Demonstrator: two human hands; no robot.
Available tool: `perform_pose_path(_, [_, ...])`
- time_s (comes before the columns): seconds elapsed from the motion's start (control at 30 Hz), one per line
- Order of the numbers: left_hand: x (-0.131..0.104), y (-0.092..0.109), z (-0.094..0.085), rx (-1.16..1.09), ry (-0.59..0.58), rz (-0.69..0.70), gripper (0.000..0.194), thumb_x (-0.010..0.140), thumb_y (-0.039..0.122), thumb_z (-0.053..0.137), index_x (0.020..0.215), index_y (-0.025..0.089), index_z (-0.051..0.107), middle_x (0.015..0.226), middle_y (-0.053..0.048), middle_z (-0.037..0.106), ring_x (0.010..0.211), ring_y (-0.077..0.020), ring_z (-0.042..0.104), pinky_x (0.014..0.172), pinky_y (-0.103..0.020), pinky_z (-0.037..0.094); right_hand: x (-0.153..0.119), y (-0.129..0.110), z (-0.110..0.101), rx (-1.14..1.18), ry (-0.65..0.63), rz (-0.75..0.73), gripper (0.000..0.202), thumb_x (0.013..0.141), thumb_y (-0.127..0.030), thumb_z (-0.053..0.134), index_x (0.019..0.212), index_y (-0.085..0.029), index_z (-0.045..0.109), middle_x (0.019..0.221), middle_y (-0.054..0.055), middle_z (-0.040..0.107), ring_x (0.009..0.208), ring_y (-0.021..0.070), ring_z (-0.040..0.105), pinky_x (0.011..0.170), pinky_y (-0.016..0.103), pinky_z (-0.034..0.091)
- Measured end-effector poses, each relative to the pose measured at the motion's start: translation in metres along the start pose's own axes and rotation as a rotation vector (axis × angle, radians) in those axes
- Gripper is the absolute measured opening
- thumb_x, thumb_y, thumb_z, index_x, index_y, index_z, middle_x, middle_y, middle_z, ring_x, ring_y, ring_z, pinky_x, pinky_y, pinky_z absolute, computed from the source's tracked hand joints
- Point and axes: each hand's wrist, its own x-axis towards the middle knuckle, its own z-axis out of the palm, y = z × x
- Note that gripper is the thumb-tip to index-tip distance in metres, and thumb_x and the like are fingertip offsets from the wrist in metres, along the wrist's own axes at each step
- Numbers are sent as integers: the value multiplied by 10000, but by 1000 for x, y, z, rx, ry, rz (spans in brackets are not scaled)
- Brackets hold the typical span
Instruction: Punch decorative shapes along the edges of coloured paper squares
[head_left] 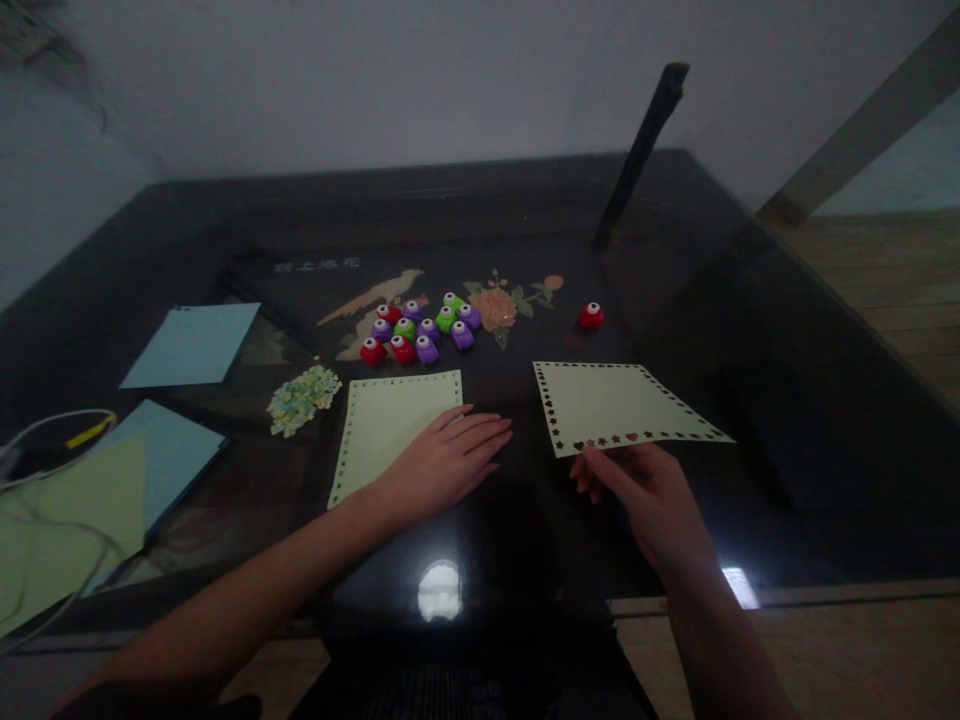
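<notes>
My right hand (637, 490) pinches the near edge of a pale yellow-green sheet of paper (615, 405), which has small shapes, some like stars and hearts, punched around its border. Lying over the right side of a second pale sheet (397, 425) is my left hand (457, 455), palm down with fingers stretched out to the right. Punched holes run along that sheet's left and top edges; my hand and forearm cover part of it. Beyond the sheets sits a cluster of small red, purple and green craft punches (427, 328). One red punch (591, 316) stands apart on the right.
A heap of small paper cut-outs (304, 398) lies left of the left sheet. Blue sheets (191, 345), a yellow-green sheet (75, 520) and a white cable (56, 420) are farther left. A dark post (641, 155) rises from the back of the glossy black table (450, 210).
</notes>
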Motion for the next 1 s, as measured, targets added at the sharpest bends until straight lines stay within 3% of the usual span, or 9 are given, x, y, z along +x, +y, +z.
perform_pose_path(0.13, [-2,-5,-6,-131,73,-50,321,901,168,415,1200,159,530,1218,-98,578,1135,-183,523,994,-396,410,0,0,0,-2,24,-10,207,783,-362,629,724,-164,615,657,32,640,545,115,565,480,229,447])
perform_pose_path(0.3, [-1,-3,-18,-505,270,-330,228,887,172,436,1028,162,615,1010,-88,630,959,-169,585,867,-355,479,-1,4,-2,11,48,-45,183,789,-343,626,737,-167,623,662,36,648,557,123,577,482,233,456])
perform_pose_path(0.43, [9,14,-21,-1250,91,-583,230,887,259,472,1033,146,609,957,-94,657,840,-160,623,752,-317,506,-4,3,-2,33,22,-70,166,793,-325,626,735,-169,629,655,34,649,561,125,589,499,236,475])
perform_pose_path(0.5, [19,24,-19,-1618,9,-636,294,895,327,466,1083,140,593,1036,-124,650,891,-177,626,764,-322,503,-6,0,-1,32,1,-83,163,788,-323,634,729,-171,632,647,31,653,555,125,594,512,237,486])
perform_pose_path(0.57, [32,32,-18,-1822,10,-642,337,888,374,477,1108,141,582,1074,-137,642,931,-190,623,800,-334,495,-9,-4,1,19,-34,-88,170,780,-328,642,712,-172,632,630,31,656,547,127,600,525,238,498])
perform_pose_path(0.63, [43,37,-17,-1857,114,-652,334,864,354,530,1121,145,569,1076,-128,645,934,-192,626,822,-337,492,-10,-7,4,0,-85,-81,186,770,-343,646,698,-172,633,620,35,660,552,136,610,538,246,510])
perform_pose_path(0.77, [52,34,-18,-1703,295,-671,382,821,242,591,1184,163,504,1055,-103,665,902,-192,643,822,-351,504,-10,-7,5,-39,-116,-79,206,730,-376,681,762,-178,633,694,49,681,628,166,637,602,284,531])
perform_pose_path(0.9, [46,23,-21,-1473,314,-647,417,852,251,535,1250,173,437,1056,-98,672,873,-197,655,761,-351,529,-7,-3,-5,61,-92,-183,392,696,-522,674,917,-208,595,803,62,671,708,195,635,598,306,523])
perform_pose_path(1.0, [39,16,-25,-1346,275,-625,437,857,247,520,1273,174,413,1007,-97,689,809,-189,666,690,-322,533,-1,-4,-19,139,72,-222,475,786,-626,491,1034,-228,563,891,88,653,717,199,620,546,309,502])
